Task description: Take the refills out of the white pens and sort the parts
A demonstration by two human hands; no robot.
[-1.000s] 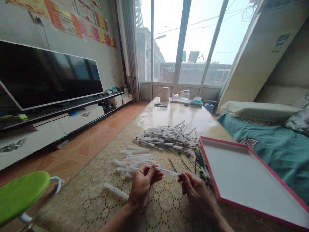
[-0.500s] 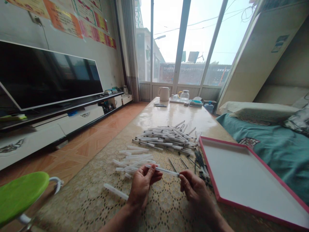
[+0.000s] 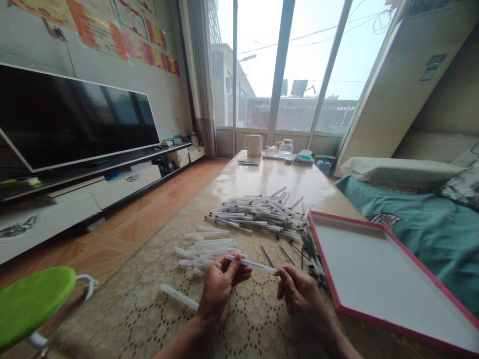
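White and slender, one pen barrel (image 3: 260,266) spans two hands (image 3: 219,286) near one tray (image 3: 389,269).

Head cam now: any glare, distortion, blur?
Head view: sky through the windows nearly blown out, table glaring toward its far end. Head view: wide-angle stretch, tall white unit leaning at right. Head view: left hand and right hand dimmer than the window side, fine detail on pen soft.

Bright windows (image 3: 299,65), tabletop (image 3: 273,174) glare, stretched edges

Single head view from close over the table (image 3: 258,177), forward and downward along its length toward the windows (image 3: 301,60)
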